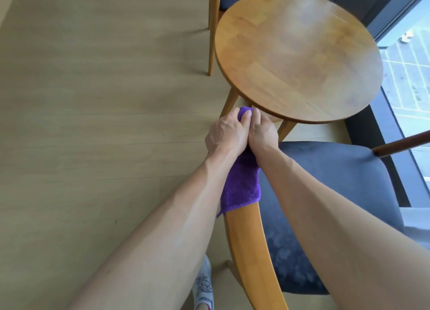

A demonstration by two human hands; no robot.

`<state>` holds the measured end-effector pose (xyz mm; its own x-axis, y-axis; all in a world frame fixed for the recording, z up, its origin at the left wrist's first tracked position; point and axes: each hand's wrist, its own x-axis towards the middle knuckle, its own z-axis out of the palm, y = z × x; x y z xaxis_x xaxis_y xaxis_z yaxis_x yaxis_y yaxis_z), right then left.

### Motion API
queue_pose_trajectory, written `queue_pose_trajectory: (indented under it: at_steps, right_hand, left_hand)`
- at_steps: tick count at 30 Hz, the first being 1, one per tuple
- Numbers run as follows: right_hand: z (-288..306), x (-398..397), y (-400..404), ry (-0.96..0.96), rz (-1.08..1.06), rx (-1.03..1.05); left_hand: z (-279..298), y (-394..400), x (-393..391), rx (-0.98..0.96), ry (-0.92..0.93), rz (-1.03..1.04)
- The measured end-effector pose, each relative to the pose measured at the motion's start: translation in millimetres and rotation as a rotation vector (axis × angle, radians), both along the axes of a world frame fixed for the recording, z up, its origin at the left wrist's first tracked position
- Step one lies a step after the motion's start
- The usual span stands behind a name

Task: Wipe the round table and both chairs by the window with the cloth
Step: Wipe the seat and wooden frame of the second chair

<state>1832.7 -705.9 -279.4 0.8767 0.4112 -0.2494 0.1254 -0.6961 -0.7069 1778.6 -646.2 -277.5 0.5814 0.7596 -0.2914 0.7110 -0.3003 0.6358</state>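
Observation:
A purple cloth (pixel 240 186) is wrapped over the front end of the near chair's curved wooden armrest (pixel 250 247). My left hand (pixel 224 132) and my right hand (pixel 261 131) press side by side on the cloth there, both closed around it. The near chair has a dark blue seat (pixel 325 193). The round wooden table (pixel 297 56) stands just beyond my hands, its top bare. A second chair (pixel 215 14) with a blue seat stands behind the table, mostly hidden.
A tall window (pixel 409 77) with a dark frame runs along the right side. Light wood floor (pixel 93 100) stretches to the left. My shoe (pixel 204 286) shows at the bottom beside the chair leg.

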Motion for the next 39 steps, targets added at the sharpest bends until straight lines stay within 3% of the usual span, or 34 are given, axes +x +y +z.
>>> queue_pose_trajectory:
  at_steps: [6,11,19,25,33,39]
  right_hand:
    - [5.6,-45.4,-35.7,0.102,-0.092,0.096]
    - [15.9,-95.9,-88.2,0.155,-0.003,0.096]
    - [32.0,-174.3,-203.0,0.200,0.122,0.034]
    - [39.1,-190.0,-256.3,0.198,0.223,-0.044]
    - [31.4,-176.0,-224.0,0.239,0.213,0.038]
    - [15.6,-133.5,-143.6,0.198,0.132,0.070]
  left_hand:
    - [5.1,-37.4,-46.8,-0.046,-0.127,-0.011]
    - [11.0,-96.0,-100.3,0.049,-0.101,0.024]
    - [10.0,-220.3,-183.9,0.018,-0.271,0.207]
    - [2.8,-281.7,-200.3,0.026,-0.338,0.302]
    - [-5.1,-254.4,-187.5,0.024,-0.427,0.343]
    - [5.3,-161.0,-147.2,0.020,-0.284,0.169]
